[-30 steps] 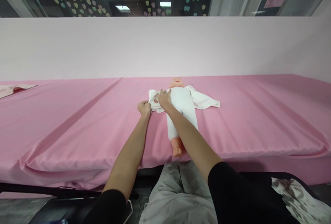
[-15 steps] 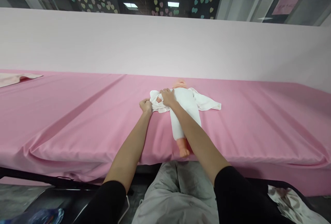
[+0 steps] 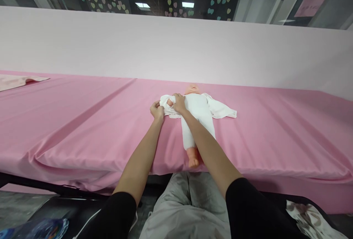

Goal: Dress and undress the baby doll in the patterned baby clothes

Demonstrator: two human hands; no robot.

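On the pink-covered table lies a baby doll point(image 3: 199, 112) on its back, its head toward the wall and one bare foot point(image 3: 193, 160) toward me. White clothing covers its body. At the right, a long sleeve point(image 3: 222, 109) of the white shirt lies spread out. My left hand point(image 3: 157, 111) is closed on the bunched edge of the other sleeve point(image 3: 167, 109). My right hand point(image 3: 179, 103) grips the same sleeve near the doll's shoulder. Between my hands a bit of the doll's arm or hand point(image 3: 170, 102) shows through the white cloth. My right forearm hides the doll's other leg.
A pale pink cloth point(image 3: 19, 81) lies at the table's far left. Behind the table rises a white wall point(image 3: 171, 47) below a dark window. Below the front edge are black chairs, with a plastic-wrapped item point(image 3: 44, 228) at left and a patterned cloth point(image 3: 311, 218) at right.
My left hand has shifted slightly up and right with the sleeve edge. My right fingers have curled in more on the cloth. The camera view has moved a little.
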